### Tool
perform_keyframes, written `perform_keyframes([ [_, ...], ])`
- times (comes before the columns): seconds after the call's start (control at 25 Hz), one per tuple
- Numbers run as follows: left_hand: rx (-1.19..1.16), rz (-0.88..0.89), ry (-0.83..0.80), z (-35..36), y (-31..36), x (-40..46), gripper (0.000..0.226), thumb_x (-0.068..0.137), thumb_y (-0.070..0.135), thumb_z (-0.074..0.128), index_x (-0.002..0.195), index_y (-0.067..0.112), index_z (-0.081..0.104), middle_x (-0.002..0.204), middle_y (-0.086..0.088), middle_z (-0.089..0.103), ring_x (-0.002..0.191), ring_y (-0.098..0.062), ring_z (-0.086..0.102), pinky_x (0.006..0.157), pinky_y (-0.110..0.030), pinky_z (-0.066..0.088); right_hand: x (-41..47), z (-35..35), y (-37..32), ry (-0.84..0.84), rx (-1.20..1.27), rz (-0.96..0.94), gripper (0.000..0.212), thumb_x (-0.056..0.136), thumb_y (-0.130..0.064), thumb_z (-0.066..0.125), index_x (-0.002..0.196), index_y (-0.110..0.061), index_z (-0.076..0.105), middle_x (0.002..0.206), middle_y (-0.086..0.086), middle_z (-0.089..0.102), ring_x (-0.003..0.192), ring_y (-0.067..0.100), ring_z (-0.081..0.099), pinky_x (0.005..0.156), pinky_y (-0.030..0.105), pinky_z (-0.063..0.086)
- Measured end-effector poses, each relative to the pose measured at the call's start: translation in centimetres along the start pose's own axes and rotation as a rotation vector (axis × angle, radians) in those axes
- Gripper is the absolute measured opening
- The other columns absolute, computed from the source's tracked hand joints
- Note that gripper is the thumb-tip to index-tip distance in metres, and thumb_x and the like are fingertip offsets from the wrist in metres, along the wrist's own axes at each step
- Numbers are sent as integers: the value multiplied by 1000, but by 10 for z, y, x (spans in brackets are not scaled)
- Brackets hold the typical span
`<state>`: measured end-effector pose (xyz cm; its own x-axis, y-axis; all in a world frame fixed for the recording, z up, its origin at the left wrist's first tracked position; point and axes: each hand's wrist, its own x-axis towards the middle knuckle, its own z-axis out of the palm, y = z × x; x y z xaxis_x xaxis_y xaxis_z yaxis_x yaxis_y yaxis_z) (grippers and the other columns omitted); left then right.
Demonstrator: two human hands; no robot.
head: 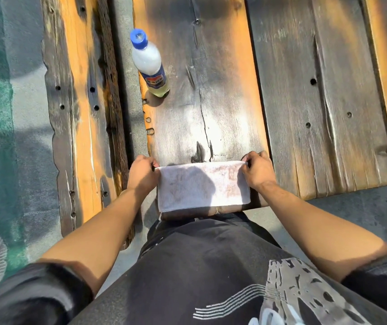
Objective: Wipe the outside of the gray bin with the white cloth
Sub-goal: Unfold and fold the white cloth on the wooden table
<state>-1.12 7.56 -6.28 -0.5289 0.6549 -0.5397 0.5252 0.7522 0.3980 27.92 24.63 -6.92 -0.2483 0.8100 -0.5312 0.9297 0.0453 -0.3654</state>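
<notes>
The white cloth (pixel 203 185) is laid flat as a folded rectangle at the near end of a weathered wooden table (pixel 316 102), w/ its long axis running left-right across the view and its short sides at the hands. Its near edge reaches the table's end, just in front of the person's black shirt (pixel 211 266). Faint brownish smudges are seen across its top face. The far-left corner is pinched by the left hand (pixel 142 173), fingers closed narrowly on the fabric; the far-right corner is pinched the same way by the right hand (pixel 259 171), thumb and fingers curled tight on the edge. Both forearms are extended fwd, approx. symmetric either side of the cloth. A plastic bottle (pixel 149 64) w/ a blue cap and blue label is stood upright farther along the same plank, well apart from the cloth, toward the left edge; pale yellowish liquid is seen at its base. A separate wooden bench (pixel 75 109) is seen beside the table on the left, w/ gray ground between.
</notes>
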Motion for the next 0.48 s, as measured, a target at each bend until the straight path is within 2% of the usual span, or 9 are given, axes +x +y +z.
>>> perform_keyframes([
  [0.16,-37,-4,-3,-1,-3,3,9,81,6,63,76,13,64,90,-4,60,80,-27,63,73,-45,58,6,-3,0,15,38,25,11,92,-11,61,102,-12,67,114,10,56,99,26,59,98,35,49],
  [0.28,0,-5,0,-2,-3,8,3,78,7,65,77,9,66,87,-7,64,82,-29,63,73,-40,53,8,-6,0,44,115,32,8,93,-12,63,100,-10,66,106,9,64,97,26,61,90,32,49],
  [0.4,71,-7,-7,-3,0,11,3,80,11,65,82,9,67,92,-9,64,89,-30,61,75,-37,49,3,-10,-2,44,237,49,8,96,-12,60,104,-11,63,96,4,68,87,21,62,81,29,49],
  [0.48,202,26,-10,-2,8,10,14,82,18,64,95,12,66,101,-8,60,101,-30,55,85,-40,46,0,-11,-4,35,306,60,8,98,-12,60,106,-14,60,91,-1,65,84,16,61,79,25,47],
])
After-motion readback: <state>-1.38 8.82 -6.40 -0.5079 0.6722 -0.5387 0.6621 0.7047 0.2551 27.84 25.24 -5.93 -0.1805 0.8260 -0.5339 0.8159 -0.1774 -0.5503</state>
